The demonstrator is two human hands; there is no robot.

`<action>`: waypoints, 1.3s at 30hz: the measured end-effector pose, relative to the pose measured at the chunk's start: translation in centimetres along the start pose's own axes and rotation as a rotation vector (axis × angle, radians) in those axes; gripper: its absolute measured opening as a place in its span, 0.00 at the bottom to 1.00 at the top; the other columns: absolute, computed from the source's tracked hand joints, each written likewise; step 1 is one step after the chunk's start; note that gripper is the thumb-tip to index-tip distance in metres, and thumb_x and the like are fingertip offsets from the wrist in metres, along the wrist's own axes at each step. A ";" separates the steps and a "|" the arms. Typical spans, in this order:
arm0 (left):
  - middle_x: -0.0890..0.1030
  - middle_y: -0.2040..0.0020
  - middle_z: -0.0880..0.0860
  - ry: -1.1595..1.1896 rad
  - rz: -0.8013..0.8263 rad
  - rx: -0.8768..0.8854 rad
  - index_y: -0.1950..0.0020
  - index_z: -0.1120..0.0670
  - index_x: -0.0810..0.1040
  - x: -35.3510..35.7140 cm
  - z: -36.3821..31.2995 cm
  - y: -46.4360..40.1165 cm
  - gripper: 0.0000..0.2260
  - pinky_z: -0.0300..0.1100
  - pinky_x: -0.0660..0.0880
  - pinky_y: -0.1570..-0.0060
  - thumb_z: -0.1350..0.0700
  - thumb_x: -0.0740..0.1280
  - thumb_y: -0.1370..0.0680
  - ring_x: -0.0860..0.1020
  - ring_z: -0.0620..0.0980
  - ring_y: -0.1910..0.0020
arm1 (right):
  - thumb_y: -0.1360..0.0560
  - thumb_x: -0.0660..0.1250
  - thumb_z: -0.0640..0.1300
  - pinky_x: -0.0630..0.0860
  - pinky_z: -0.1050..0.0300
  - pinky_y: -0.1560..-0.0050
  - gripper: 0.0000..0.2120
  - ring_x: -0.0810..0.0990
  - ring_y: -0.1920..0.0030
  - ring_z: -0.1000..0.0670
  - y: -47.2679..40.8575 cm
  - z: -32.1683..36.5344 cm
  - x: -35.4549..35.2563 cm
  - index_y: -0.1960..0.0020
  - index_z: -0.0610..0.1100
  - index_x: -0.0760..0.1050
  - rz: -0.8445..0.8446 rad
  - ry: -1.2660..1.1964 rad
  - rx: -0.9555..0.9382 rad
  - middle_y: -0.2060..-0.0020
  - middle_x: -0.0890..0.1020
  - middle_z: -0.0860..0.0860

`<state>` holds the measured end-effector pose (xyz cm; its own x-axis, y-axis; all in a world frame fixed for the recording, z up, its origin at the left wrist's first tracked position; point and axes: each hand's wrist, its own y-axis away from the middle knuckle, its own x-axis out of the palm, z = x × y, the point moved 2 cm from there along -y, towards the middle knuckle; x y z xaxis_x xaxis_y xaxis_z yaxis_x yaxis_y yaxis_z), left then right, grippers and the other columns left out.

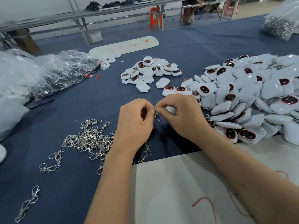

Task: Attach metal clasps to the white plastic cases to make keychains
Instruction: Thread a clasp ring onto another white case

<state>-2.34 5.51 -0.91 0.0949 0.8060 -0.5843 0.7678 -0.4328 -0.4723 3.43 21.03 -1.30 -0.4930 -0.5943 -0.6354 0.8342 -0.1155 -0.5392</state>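
My left hand (135,120) and my right hand (181,115) meet over the blue cloth, fingertips pinched together. Between them hangs a small metal clasp (157,116), its ring pinched by my left fingers. A white plastic case (170,109) sits in my right hand, mostly hidden by the fingers. A loose heap of metal clasps (87,139) lies to the left of my left wrist. A small pile of white cases (150,71) lies farther back, and a large pile of cases (252,97) fills the right side.
Clear plastic bags (48,73) lie at the left. A bag of metal parts (279,25) sits at the far right. A white board (186,183) lies under my forearms, another white board (124,46) farther back. Single clasps (29,202) lie near the front left.
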 end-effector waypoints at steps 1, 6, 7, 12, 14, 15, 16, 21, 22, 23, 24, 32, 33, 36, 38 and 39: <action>0.80 0.63 0.44 0.012 -0.015 0.002 0.61 0.51 0.80 0.0 -0.1 0.0 0.08 0.33 0.72 0.63 0.63 0.70 0.24 0.78 0.44 0.62 | 0.22 0.73 0.40 0.73 0.62 0.54 0.05 0.81 0.59 0.57 0.0 -0.2 0.0 0.55 0.47 0.86 0.003 -0.118 0.074 0.63 0.85 0.57; 0.81 0.62 0.44 0.058 -0.057 0.057 0.59 0.52 0.80 0.1 -0.7 -0.1 0.08 0.34 0.73 0.61 0.63 0.70 0.23 0.79 0.45 0.60 | 0.21 0.72 0.38 0.73 0.70 0.53 0.08 0.81 0.60 0.61 -0.2 -0.7 -0.2 0.57 0.47 0.86 0.082 -0.360 0.197 0.64 0.86 0.55; 0.81 0.62 0.44 0.058 -0.055 0.064 0.59 0.52 0.80 0.2 -0.8 -0.1 0.08 0.34 0.74 0.61 0.64 0.70 0.23 0.80 0.45 0.59 | 0.21 0.72 0.38 0.73 0.71 0.54 0.09 0.81 0.60 0.61 -0.2 -0.7 -0.3 0.58 0.47 0.85 0.076 -0.361 0.194 0.64 0.86 0.55; 0.80 0.62 0.45 0.039 -0.024 0.058 0.58 0.53 0.80 0.1 -0.4 0.0 0.07 0.44 0.76 0.59 0.64 0.69 0.23 0.80 0.47 0.60 | 0.22 0.73 0.38 0.77 0.59 0.54 0.06 0.83 0.58 0.55 0.1 -0.2 -0.3 0.56 0.46 0.86 0.013 -0.221 0.104 0.63 0.85 0.56; 0.81 0.61 0.46 0.046 -0.019 0.053 0.58 0.54 0.80 0.0 -0.2 0.1 0.07 0.48 0.76 0.57 0.64 0.68 0.23 0.80 0.48 0.60 | 0.22 0.72 0.38 0.76 0.53 0.56 0.06 0.80 0.60 0.53 0.1 0.1 -0.3 0.56 0.46 0.85 -0.010 -0.125 0.016 0.64 0.84 0.55; 0.81 0.61 0.46 0.047 -0.023 0.056 0.58 0.54 0.80 -0.1 -0.2 0.1 0.07 0.49 0.76 0.57 0.65 0.68 0.23 0.81 0.48 0.60 | 0.22 0.72 0.38 0.75 0.51 0.57 0.06 0.78 0.62 0.53 0.1 0.3 -0.4 0.56 0.46 0.85 -0.020 -0.085 -0.019 0.65 0.82 0.54; 0.81 0.61 0.46 0.046 -0.029 0.060 0.58 0.54 0.79 -0.1 -0.3 0.1 0.07 0.48 0.76 0.58 0.65 0.68 0.23 0.80 0.49 0.60 | 0.22 0.72 0.38 0.74 0.51 0.59 0.06 0.77 0.63 0.53 0.0 0.4 -0.4 0.57 0.46 0.85 -0.031 -0.052 -0.044 0.67 0.81 0.54; 0.79 0.62 0.47 0.056 -0.084 0.064 0.58 0.56 0.78 0.0 -0.5 0.1 0.07 0.46 0.75 0.59 0.66 0.67 0.23 0.79 0.48 0.61 | 0.22 0.72 0.39 0.68 0.59 0.63 0.07 0.72 0.64 0.53 -0.1 0.4 -0.3 0.58 0.45 0.85 -0.078 0.002 -0.098 0.68 0.77 0.55; 0.79 0.62 0.48 0.054 -0.089 0.067 0.58 0.56 0.78 0.1 -0.5 0.1 0.07 0.46 0.75 0.59 0.67 0.67 0.23 0.79 0.49 0.61 | 0.22 0.72 0.39 0.68 0.61 0.62 0.07 0.72 0.64 0.54 -0.1 0.4 -0.3 0.58 0.45 0.85 -0.084 0.001 -0.098 0.68 0.77 0.55; 0.79 0.62 0.48 0.048 -0.091 0.073 0.58 0.56 0.78 0.1 -0.6 0.1 0.08 0.45 0.74 0.59 0.67 0.67 0.23 0.78 0.48 0.61 | 0.22 0.72 0.38 0.68 0.62 0.62 0.06 0.73 0.64 0.54 -0.2 0.3 -0.2 0.57 0.45 0.85 -0.088 -0.005 -0.093 0.67 0.78 0.55; 0.79 0.62 0.48 0.038 -0.090 0.081 0.58 0.56 0.78 0.1 -0.6 0.1 0.08 0.45 0.74 0.60 0.67 0.67 0.23 0.78 0.48 0.61 | 0.22 0.72 0.38 0.69 0.63 0.61 0.06 0.74 0.63 0.55 -0.1 0.2 -0.2 0.57 0.45 0.85 -0.092 -0.018 -0.084 0.67 0.79 0.55; 0.77 0.62 0.48 -0.029 -0.063 0.100 0.58 0.57 0.77 0.0 -0.7 0.0 0.07 0.42 0.71 0.61 0.67 0.66 0.23 0.75 0.48 0.62 | 0.19 0.70 0.51 0.72 0.57 0.63 0.08 0.74 0.70 0.54 -0.3 -1.0 0.2 0.54 0.49 0.78 -0.020 -0.327 0.301 0.72 0.78 0.56; 0.77 0.62 0.48 -0.033 -0.051 0.099 0.58 0.57 0.76 0.0 -0.6 0.0 0.07 0.42 0.71 0.60 0.67 0.66 0.22 0.75 0.48 0.61 | 0.18 0.67 0.50 0.72 0.55 0.64 0.07 0.72 0.70 0.54 -0.4 -1.3 0.3 0.53 0.48 0.76 0.010 -0.358 0.357 0.74 0.76 0.57; 0.78 0.61 0.47 -0.028 -0.005 0.088 0.57 0.56 0.76 0.2 -0.6 0.1 0.08 0.45 0.73 0.58 0.67 0.66 0.21 0.77 0.49 0.59 | 0.20 0.66 0.40 0.76 0.52 0.59 0.05 0.77 0.69 0.55 -0.5 -2.2 0.4 0.48 0.49 0.76 0.053 -0.483 0.482 0.70 0.79 0.58; 0.78 0.60 0.48 -0.024 0.023 0.083 0.57 0.56 0.76 0.3 -0.5 0.1 0.07 0.51 0.75 0.57 0.66 0.66 0.21 0.79 0.52 0.58 | 0.24 0.72 0.39 0.79 0.55 0.57 0.08 0.81 0.67 0.55 -0.4 -2.4 0.4 0.47 0.48 0.78 0.012 -0.544 0.513 0.64 0.85 0.54; 0.78 0.60 0.48 -0.026 0.033 0.083 0.56 0.56 0.76 0.4 -0.5 0.1 0.07 0.53 0.76 0.56 0.66 0.66 0.21 0.79 0.52 0.58 | 0.25 0.75 0.40 0.79 0.59 0.57 0.09 0.81 0.66 0.55 -0.3 -2.4 0.4 0.48 0.49 0.80 -0.018 -0.553 0.512 0.63 0.86 0.53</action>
<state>-1.93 5.98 -0.88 0.1021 0.7805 -0.6167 0.7091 -0.4919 -0.5052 2.37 22.75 -2.66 -0.4248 -0.8860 -0.1859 0.9041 -0.4048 -0.1368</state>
